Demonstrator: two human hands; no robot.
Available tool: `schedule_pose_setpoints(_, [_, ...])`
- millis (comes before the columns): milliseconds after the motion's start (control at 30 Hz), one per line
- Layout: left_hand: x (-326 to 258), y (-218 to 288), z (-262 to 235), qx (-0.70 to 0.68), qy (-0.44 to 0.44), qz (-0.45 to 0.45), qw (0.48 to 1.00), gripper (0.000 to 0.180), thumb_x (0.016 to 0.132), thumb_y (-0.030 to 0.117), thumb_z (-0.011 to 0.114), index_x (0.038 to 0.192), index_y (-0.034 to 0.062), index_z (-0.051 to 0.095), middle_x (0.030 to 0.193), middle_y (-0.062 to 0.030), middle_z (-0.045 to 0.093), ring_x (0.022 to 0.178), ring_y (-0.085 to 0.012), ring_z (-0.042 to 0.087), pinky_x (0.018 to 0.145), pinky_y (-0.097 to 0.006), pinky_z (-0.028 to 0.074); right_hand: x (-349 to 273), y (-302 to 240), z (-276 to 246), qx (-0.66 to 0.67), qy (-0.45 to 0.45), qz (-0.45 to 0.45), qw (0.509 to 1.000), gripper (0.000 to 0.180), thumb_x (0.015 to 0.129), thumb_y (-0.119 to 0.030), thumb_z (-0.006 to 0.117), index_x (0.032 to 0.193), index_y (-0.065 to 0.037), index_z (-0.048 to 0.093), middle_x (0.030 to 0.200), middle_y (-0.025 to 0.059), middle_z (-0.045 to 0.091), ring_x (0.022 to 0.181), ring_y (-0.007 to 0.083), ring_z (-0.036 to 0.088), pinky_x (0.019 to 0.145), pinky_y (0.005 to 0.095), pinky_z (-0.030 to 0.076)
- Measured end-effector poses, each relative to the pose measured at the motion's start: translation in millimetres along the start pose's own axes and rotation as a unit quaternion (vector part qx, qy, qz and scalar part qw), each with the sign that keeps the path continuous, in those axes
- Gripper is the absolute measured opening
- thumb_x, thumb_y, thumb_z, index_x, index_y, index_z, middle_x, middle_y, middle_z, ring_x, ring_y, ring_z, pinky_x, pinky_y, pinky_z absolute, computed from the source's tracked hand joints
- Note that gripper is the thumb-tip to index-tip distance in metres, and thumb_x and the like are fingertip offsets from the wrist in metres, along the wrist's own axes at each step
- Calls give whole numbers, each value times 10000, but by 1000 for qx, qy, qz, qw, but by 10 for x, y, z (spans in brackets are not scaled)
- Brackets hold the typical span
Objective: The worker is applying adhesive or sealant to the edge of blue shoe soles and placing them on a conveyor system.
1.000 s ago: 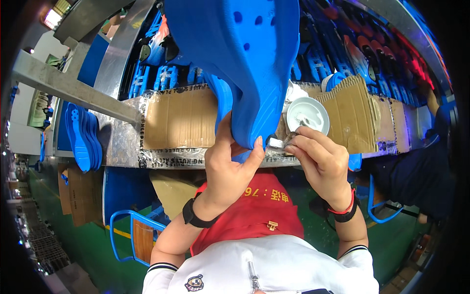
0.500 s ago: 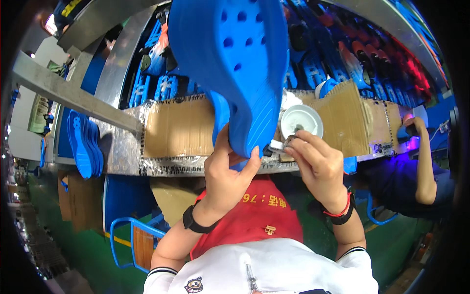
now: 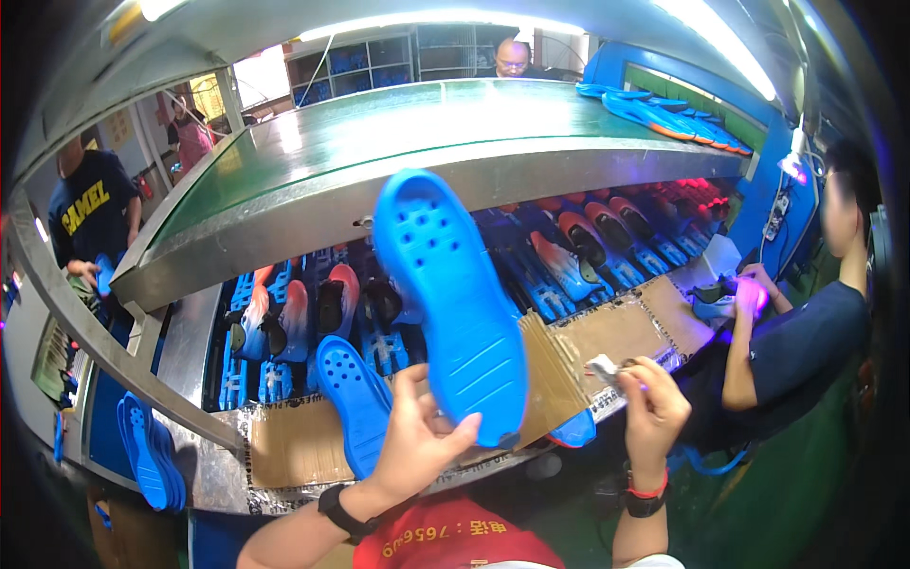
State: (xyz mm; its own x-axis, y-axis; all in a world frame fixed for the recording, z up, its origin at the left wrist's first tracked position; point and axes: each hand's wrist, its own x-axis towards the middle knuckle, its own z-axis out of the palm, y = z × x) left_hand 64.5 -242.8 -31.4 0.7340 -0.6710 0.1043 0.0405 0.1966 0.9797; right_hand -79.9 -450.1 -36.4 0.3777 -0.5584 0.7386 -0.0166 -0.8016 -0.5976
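left hand: thumb and fingers pinching blue sole by its heel end | sole: toe up, in front of cardboard | right hand: fingertips pinching whitish piece (material unclear), apart from sole | risk: sole may tip, being gripped at one end only

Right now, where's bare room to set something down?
The flat brown cardboard is bare left of the unheld blue perforated sole. The glossy green upper surface is bare left of the blue-orange soles. Crowded: the red-white-blue shoes beyond the held blue sole.
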Motion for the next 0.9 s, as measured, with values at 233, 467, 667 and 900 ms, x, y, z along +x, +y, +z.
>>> schedule_pose_setpoints(233, [1425, 617, 988, -96, -124, 68, 985, 595, 836, 242, 715, 1238, -38, 378, 1065, -149, 590, 819, -206, 639, 683, -345, 566, -176, 400, -523, -28, 68, 63, 995, 45, 801, 55, 666, 835, 51, 636, 879, 86, 656, 641, 72, 524, 521, 196, 400])
schedule_pose_setpoints(467, [2581, 863, 956, -193, -297, 33, 935, 355, 984, 117, 446, 1225, -141, 415, 1198, -247, 563, 1053, -298, 621, 970, -359, 499, -283, 132, -334, -19, -30, 42, 998, 68, 771, 31, 689, 814, 42, 638, 882, 127, 661, 600, 120, 550, 508, 235, 410])
schedule_pose_setpoints(667, [693, 72, -43, 201, -96, 206, 953, 302, 939, 82, 551, 1215, 22, 444, 939, -75, 634, 743, -101, 615, 617, -228, 500, -459, 57, 58, 51, -116, 15, 992, 128, 734, 50, 720, 838, 21, 651, 875, 153, 662, 631, 194, 613, 526, 262, 455])
schedule_pose_setpoints(900, [-647, -559, -1265, 484, 283, 51, 826, 546, 758, 191, 759, 1153, -7, 439, 1062, -146, 481, 839, -245, 498, 745, -358, 442, -546, -1, 411, 89, -157, 7, 984, 143, 733, 44, 727, 850, 25, 646, 877, 164, 662, 637, 214, 624, 539, 271, 474])
